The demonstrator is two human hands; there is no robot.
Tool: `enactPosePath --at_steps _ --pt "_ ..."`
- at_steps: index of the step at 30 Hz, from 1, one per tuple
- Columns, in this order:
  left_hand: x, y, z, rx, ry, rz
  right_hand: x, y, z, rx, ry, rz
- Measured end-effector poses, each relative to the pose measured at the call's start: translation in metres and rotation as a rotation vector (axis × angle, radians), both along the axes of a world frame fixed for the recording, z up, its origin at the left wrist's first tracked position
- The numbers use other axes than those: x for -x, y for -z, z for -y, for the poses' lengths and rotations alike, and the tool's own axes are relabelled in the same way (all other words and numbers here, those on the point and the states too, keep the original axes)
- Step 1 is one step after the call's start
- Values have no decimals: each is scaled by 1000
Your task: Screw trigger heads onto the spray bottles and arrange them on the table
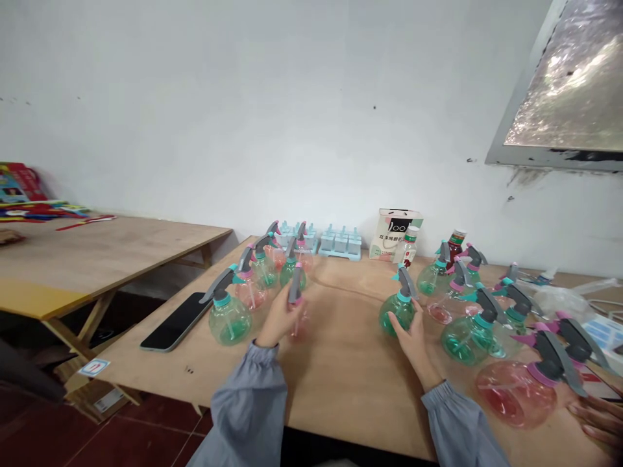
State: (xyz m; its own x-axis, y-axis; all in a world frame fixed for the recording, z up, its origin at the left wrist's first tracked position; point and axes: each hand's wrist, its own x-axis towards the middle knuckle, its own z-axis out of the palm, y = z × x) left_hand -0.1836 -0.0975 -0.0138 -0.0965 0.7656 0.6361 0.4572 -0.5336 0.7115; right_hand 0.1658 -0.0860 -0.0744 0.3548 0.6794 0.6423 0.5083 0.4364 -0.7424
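My left hand (278, 319) is closed around a pink spray bottle (300, 325) with a grey trigger head, upright at the table's middle-left; my fingers hide part of its round body. My right hand (413, 336) grips a green spray bottle (392, 309) by its round body, thumb on the near side. Beyond my left hand stand several more pink and green spray bottles, the nearest a green one (230, 322). Another group fills the right side, among them a green bottle (466, 338) and a large-looking pink bottle (516, 393).
A black phone (176, 322) lies at the left edge of the wooden table (341, 383). Pale blue ice-pop moulds (341, 242), a paper bag (384, 237) and a small labelled bottle (407, 248) stand by the wall. Another person's hand (599, 418) rests at the far right.
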Motion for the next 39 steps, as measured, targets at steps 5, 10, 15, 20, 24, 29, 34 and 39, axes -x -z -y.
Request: enactPosePath --at_steps 5,10,15,20,24,29,34,39 --pt "36 12 -27 -161 -196 108 0 2 2 9 -8 14" --pt "32 11 -45 -153 -211 92 5 5 9 2 -4 35" --pt "26 3 -35 -207 -265 90 8 8 9 27 -69 20" --pt "6 2 -4 -664 -501 137 15 14 13 31 -111 14" --pt "-56 -7 18 -662 -172 12 25 21 25 66 -195 24" --pt "-142 -12 22 1 276 -32 38 28 39 96 -357 64" --pt "-158 -5 9 96 370 76 38 19 57 147 -432 134" --pt "-125 -9 4 80 435 37 -26 22 124 -67 -133 298"
